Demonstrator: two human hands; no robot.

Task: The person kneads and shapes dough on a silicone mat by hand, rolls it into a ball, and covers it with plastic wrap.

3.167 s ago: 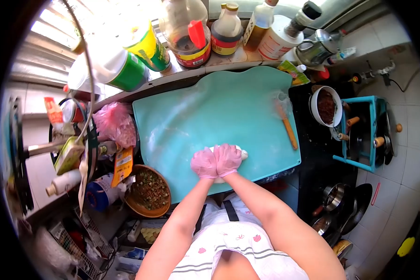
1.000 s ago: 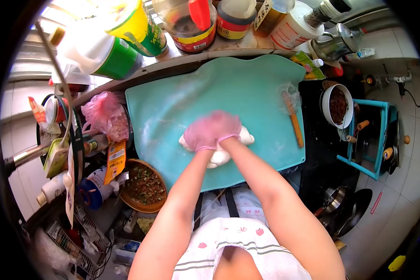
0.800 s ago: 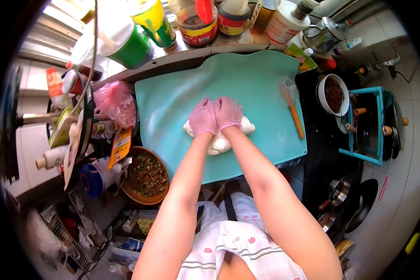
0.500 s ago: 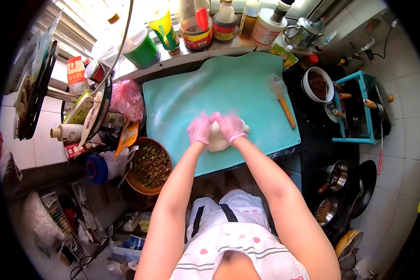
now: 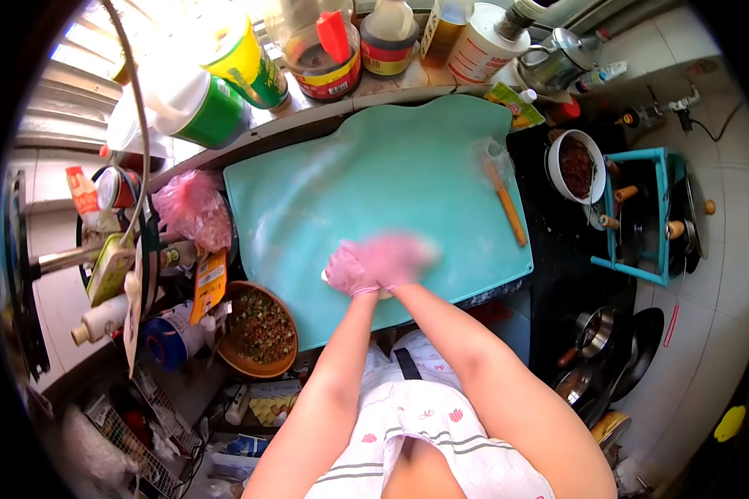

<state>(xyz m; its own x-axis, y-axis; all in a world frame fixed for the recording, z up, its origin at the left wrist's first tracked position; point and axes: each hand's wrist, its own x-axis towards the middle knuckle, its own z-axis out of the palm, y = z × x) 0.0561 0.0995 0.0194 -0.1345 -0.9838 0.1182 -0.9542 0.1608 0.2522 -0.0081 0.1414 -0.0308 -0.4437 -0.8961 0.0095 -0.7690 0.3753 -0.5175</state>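
Both my hands wear thin pink gloves and meet near the front middle of a turquoise mat. My left hand [image 5: 349,269] is closed, its fingers curled over a lump of white dough [image 5: 384,293]. Only slivers of the dough show at the edges of the gloves. My right hand [image 5: 398,259] lies over the dough against the left hand, its fingers smeared by motion. The mat [image 5: 374,175] has pale, floury smears. At its right side lies a wooden stick [image 5: 510,216] with clear plastic around its upper end.
A brown bowl of chopped filling [image 5: 240,353] stands left of the mat, below a pink plastic bag [image 5: 193,208]. Bottles, including a green-labelled jug [image 5: 212,112], line the sill. To the right are a white bowl [image 5: 555,158], a turquoise rack [image 5: 664,216] and pans [image 5: 641,349].
My hands have come together and slid down over the dough, covering most of it. The right hand now overlaps the left one's side. The view has shifted slightly.
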